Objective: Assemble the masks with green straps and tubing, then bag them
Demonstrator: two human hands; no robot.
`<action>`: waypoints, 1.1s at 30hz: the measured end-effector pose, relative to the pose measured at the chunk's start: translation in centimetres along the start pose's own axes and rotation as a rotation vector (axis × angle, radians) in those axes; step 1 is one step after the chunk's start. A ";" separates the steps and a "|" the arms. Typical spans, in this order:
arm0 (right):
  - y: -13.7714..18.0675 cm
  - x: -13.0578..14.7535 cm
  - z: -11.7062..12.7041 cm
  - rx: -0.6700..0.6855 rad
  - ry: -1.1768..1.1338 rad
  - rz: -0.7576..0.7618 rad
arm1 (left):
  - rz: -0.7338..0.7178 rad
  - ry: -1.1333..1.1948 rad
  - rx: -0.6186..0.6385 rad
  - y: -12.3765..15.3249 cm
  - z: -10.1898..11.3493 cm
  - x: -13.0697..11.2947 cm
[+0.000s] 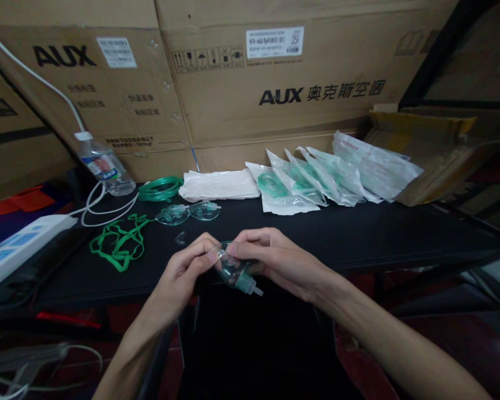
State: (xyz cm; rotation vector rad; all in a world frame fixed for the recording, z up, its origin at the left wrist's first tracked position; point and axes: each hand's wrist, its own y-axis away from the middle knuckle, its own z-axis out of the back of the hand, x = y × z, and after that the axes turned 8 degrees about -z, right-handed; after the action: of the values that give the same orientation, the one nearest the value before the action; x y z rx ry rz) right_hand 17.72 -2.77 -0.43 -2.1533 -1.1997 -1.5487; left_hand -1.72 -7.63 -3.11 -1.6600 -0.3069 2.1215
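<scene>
A clear oxygen mask (232,271) with a pale green connector is held between both hands over the table's front edge, its connector pointing down and to the right. My left hand (191,261) pinches the mask's edge by a small metal nose clip. From the other side, my right hand (275,258) grips it, thumb on top and fingers curled underneath. Just beyond lie two more clear masks (175,214), side by side. A small clear piece (180,238) rests left of my hands. Green elastic straps (119,244) lie in a loose tangle farther left.
Coiled green tubing (160,189) and a stack of white sheets (219,184) sit at the back. Several packaged sets (287,186) lean in a row toward an open carton (437,150). A plastic bottle (104,164), white cable and power strip (29,239) occupy the left. Large cardboard boxes (216,105) stand behind.
</scene>
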 end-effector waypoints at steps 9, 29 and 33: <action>0.4 0.1 0.0 0.081 0.215 0.064 | 0.001 -0.078 0.071 0.1 -0.2 -1.6; 1.3 0.1 -0.4 -0.052 0.728 0.487 | -0.276 -0.429 0.058 0.5 -0.2 -2.5; 1.5 0.7 0.0 0.005 0.818 0.557 | -0.320 -0.459 0.060 0.7 -0.3 -2.5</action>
State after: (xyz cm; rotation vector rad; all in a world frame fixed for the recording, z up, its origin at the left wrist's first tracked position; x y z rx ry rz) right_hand 18.86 -3.38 0.59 -1.3845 -0.3027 -1.8214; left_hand -1.06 -9.39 -1.30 -0.9928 -0.5958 2.2078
